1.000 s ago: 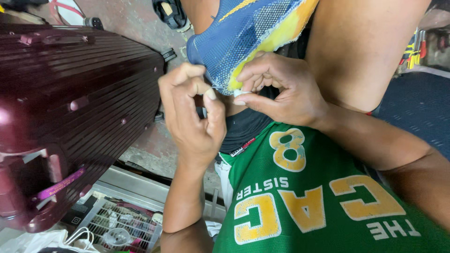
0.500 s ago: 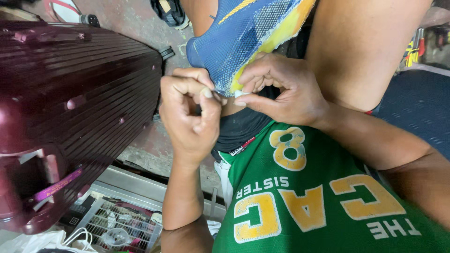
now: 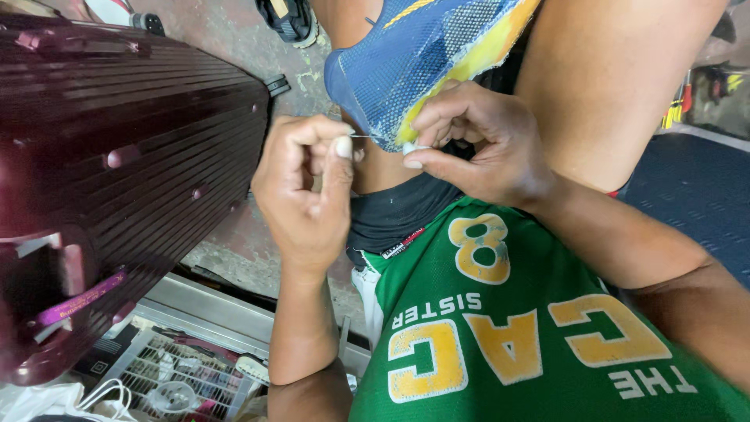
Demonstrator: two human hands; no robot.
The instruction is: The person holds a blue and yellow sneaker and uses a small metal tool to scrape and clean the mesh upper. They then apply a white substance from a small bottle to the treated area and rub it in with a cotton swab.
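Blue-and-yellow mesh fabric shoe upper point(image 3: 422, 59) rests on knee, far centre; right hand point(image 3: 476, 144) pinches its lower edge; left hand point(image 3: 308, 191) fingers clenched on thin needle point(image 3: 361, 137), just left of edge, lying level, tip toward fabric.

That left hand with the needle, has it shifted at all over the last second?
Yes. The left hand has drawn away from the blue shoe, toward the maroon suitcase; the right hand stays pinching the shoe's edge.

The blue and yellow mesh shoe point(image 3: 426, 62) runs off the frame at twelve o'clock. The needle point(image 3: 361, 137) is too thin to make out. The maroon suitcase point(image 3: 117, 156) is cut off at nine o'clock.
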